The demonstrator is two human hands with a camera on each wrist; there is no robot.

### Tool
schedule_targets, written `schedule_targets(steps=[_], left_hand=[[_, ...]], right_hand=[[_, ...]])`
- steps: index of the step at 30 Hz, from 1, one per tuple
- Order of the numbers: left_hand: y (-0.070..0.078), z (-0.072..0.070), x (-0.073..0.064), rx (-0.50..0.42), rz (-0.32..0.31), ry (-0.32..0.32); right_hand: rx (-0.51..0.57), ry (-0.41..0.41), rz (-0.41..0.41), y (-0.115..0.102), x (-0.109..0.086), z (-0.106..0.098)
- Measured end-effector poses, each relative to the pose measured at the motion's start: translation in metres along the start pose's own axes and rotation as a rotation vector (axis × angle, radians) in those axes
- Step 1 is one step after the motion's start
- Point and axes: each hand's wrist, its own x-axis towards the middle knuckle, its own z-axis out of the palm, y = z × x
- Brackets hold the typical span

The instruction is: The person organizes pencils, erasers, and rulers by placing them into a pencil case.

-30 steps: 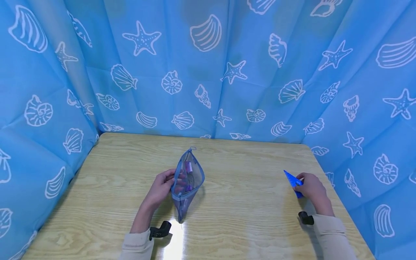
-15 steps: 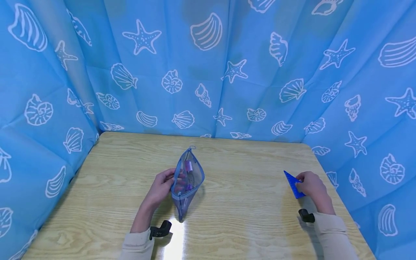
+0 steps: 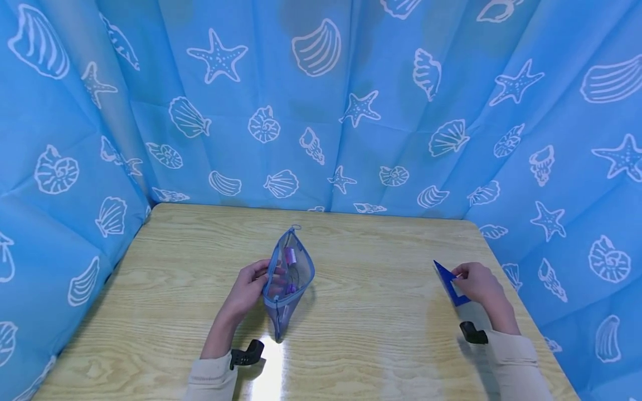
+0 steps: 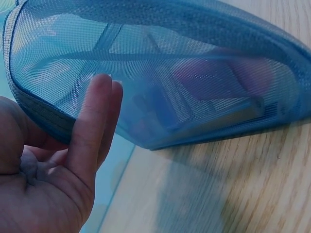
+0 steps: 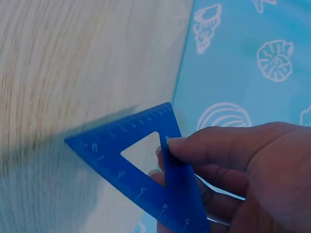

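A blue mesh zipper pouch (image 3: 287,323) stands unzipped on the table, left of the middle. My left hand (image 3: 251,287) holds its near-left rim, with fingers (image 4: 90,119) lying along the mesh in the left wrist view. Through the mesh show a pinkish-purple item (image 3: 290,256) and other things too blurred to name. Over at the right, my right hand (image 3: 480,287) pinches a blue triangular set square (image 5: 141,119) by one side. The thumb lies on its front face and other fingers are behind it, partly seen through the cut-out. It is tilted and looks raised off the table.
The wooden table (image 3: 371,312) spreads between the two hands. A blue curtain (image 3: 321,111) with white shell and starfish prints closes off the back and both sides. The right hand is near the table's right edge.
The set square has turned in my right hand, so its cut-out now shows, and it has shifted slightly left. My left hand and the pouch have stayed put.
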Motion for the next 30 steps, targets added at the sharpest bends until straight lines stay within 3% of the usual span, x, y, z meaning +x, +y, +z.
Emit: schedule_targets(steps=[19,30], left_hand=[[-0.002,0.000,-0.001,0.000,-0.006,0.002],[-0.003,0.001,0.001,0.010,0.005,0.010]], right_hand=[[0.204,-0.049,-0.071,-0.021,-0.006,0.012],[0.431,-0.127,-0.105,-0.036,-0.010,0.023]])
